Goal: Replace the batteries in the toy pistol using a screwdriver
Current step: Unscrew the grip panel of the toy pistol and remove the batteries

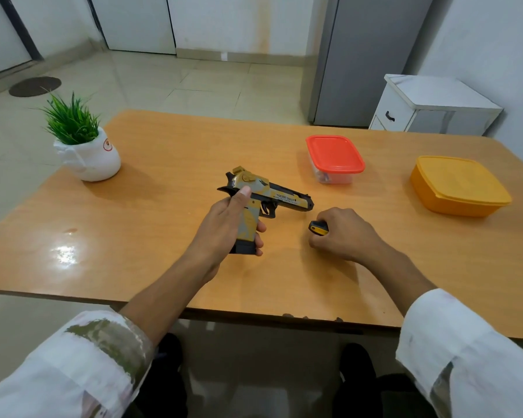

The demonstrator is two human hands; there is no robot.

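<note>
At table (163,146), gold-black pistol (284,199) in curled left hand (224,224), likely screwdriver (318,227) in right hand (344,233)

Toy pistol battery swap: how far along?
Early. Done: nothing visible, with no cover off and no loose batteries or screws on the table. In hand: the left hand grips the toy pistol by its handle; the right hand holds the screwdriver, clear of the pistol. Left: unscrewing, swapping, closing.
</note>
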